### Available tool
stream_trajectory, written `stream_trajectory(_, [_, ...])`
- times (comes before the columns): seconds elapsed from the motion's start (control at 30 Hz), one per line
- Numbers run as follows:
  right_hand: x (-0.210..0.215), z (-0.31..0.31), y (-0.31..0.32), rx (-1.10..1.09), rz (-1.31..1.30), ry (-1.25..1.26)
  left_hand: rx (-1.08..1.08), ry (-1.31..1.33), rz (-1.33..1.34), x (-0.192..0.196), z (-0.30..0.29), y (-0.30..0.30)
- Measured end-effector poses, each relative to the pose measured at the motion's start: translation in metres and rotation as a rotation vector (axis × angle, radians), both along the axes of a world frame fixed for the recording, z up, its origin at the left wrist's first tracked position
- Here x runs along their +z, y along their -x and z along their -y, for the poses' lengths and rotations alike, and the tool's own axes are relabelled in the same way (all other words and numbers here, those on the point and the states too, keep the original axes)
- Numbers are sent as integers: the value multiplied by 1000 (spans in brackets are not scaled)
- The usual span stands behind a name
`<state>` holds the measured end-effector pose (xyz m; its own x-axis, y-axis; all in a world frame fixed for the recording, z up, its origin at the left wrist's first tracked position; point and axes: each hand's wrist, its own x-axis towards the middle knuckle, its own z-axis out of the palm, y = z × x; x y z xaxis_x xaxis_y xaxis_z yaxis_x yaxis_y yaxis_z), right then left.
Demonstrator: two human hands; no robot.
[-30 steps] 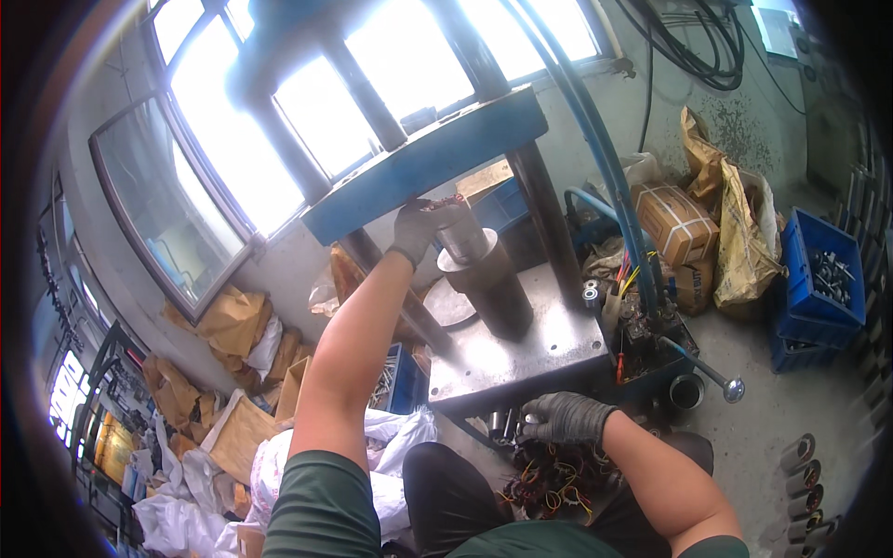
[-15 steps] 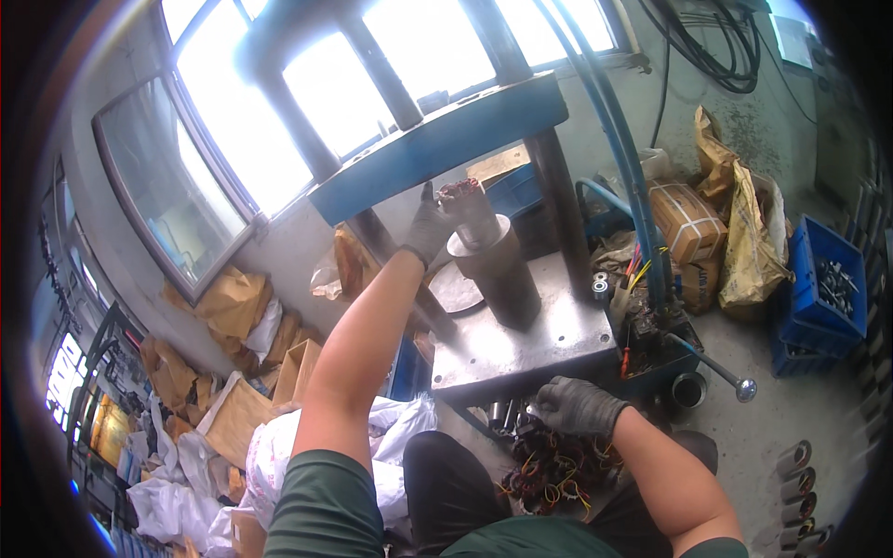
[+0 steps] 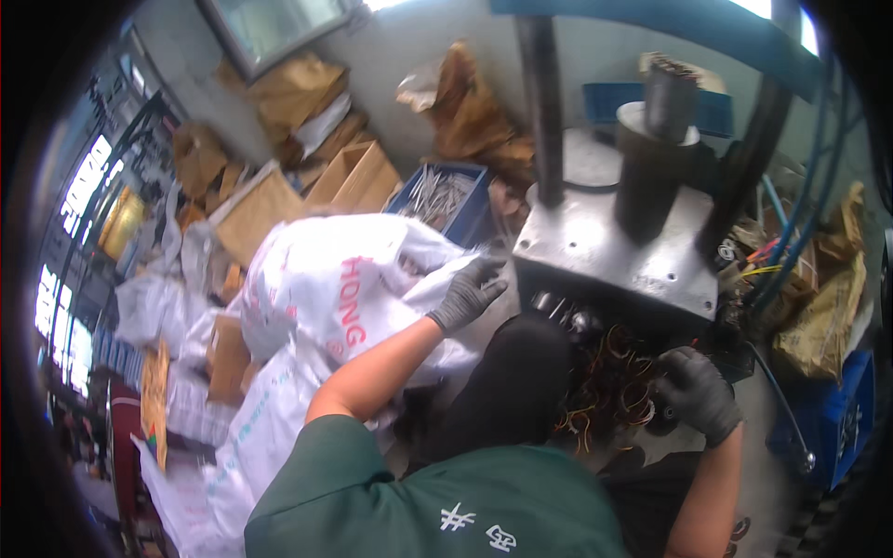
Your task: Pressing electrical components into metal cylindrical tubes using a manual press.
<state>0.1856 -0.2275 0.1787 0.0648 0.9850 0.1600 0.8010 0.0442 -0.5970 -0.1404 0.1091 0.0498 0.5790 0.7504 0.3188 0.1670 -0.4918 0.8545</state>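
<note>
My left hand [image 3: 471, 298], in a dark grey glove, is beside a white woven sack [image 3: 312, 279], close to the left edge of the press's metal table. Its fingers stretch out and nothing shows in them. My right hand [image 3: 699, 398], gloved too, hangs by a heap of wired parts [image 3: 609, 386] under the table; its fingers are bent and smeared by motion, so any hold is unclear. On the press table [image 3: 581, 232] stands a dark metal cylinder [image 3: 642, 181] with a pale collar. A narrower grey cylinder [image 3: 672, 104] with reddish wire ends on top sits upright in it.
A blue bin of metal rods [image 3: 445, 197] and a wooden box [image 3: 358, 177] are beyond the sack. Press columns [image 3: 542, 112] rise from the table. Blue hoses [image 3: 819, 205], a long lever [image 3: 791, 418] and a blue crate [image 3: 833, 418] are at the right.
My left hand has left the cylinder on the press and come down toward the sack. My right hand stays low beside the wired parts. The view has swung left and down.
</note>
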Motion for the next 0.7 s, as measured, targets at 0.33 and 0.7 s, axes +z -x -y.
stream_trajectory(0.33, [-22, -9, 11, 21, 35, 196, -125, 69, -1132, -206, 83, 148])
stream_trajectory(0.7, [-31, -15, 7, 13, -120, 268, -476, -469, -1656, -226, -7, 153])
